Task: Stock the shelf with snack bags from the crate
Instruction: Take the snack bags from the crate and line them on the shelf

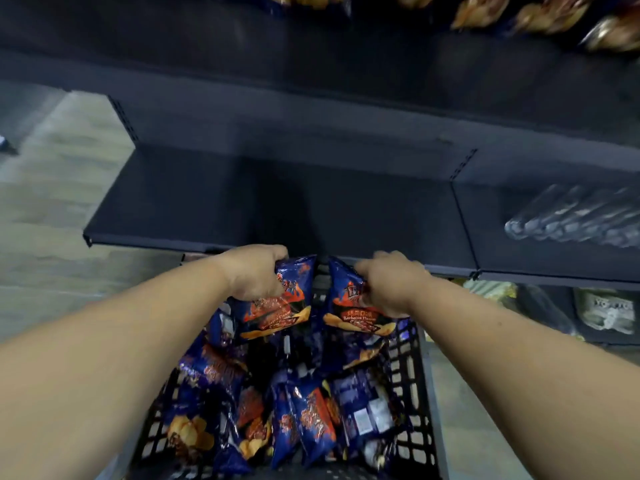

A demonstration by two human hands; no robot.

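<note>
A black lattice crate [420, 403] below me holds several blue snack bags with red and orange print [311, 420]. My left hand [254, 273] grips one blue bag [280, 311] by its top, lifted above the crate's far end. My right hand [391, 284] grips a second blue barbecue bag [356, 315] beside it. Both bags hang just in front of the edge of a dark shelf [207, 202], which is bare on its left and middle part.
Clear plastic-wrapped items [571, 216] lie on the same shelf level to the right. Snack bags [519, 12] fill a higher shelf at the top right. Packaged goods [609, 313] sit on a lower shelf at right. Wood-look floor [52, 188] lies to the left.
</note>
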